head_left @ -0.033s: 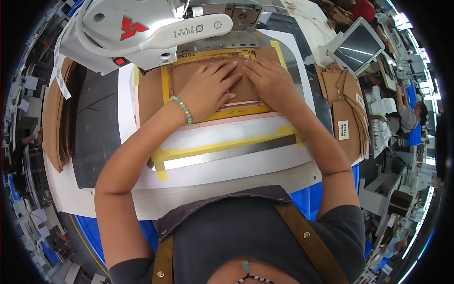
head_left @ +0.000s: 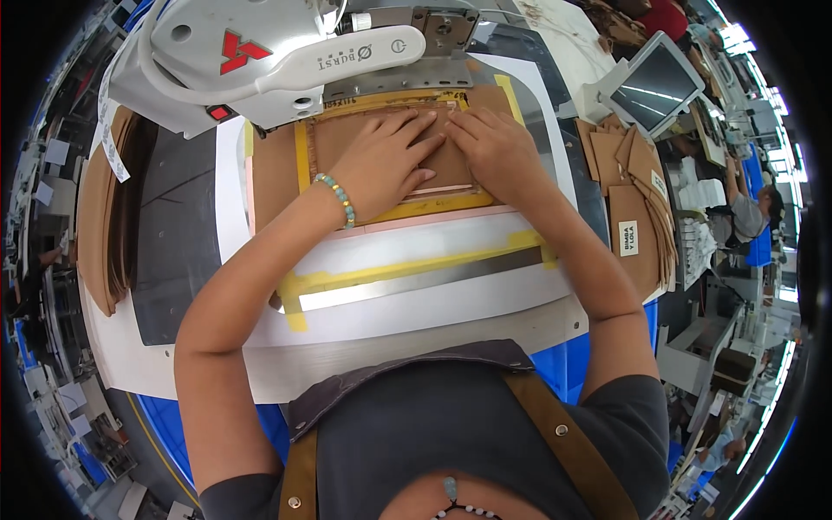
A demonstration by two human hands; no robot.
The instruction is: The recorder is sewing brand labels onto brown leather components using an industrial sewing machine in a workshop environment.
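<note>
A brown leather-like panel (head_left: 351,143) lies flat inside a rectangular frame edged with yellow (head_left: 303,156), under the front of a pale machine. My left hand (head_left: 386,165) rests on the panel, its fingers stretched and spread, with a beaded bracelet at the wrist. At the panel's right side my right hand (head_left: 498,156) lies with fingers extended toward the far right corner of the frame. The fingertips of both hands nearly meet. Neither hand shows anything gripped. Parts of the panel and of the frame's right side are hidden beneath my hands.
The machine head (head_left: 251,52) with a white control handle (head_left: 347,61) overhangs the far edge. Stacked brown pieces stand at left (head_left: 108,217) and more brown pieces lie at right (head_left: 637,208). A tilted screen (head_left: 654,87) stands at far right. Yellow tape (head_left: 407,269) crosses the white sheet nearer me.
</note>
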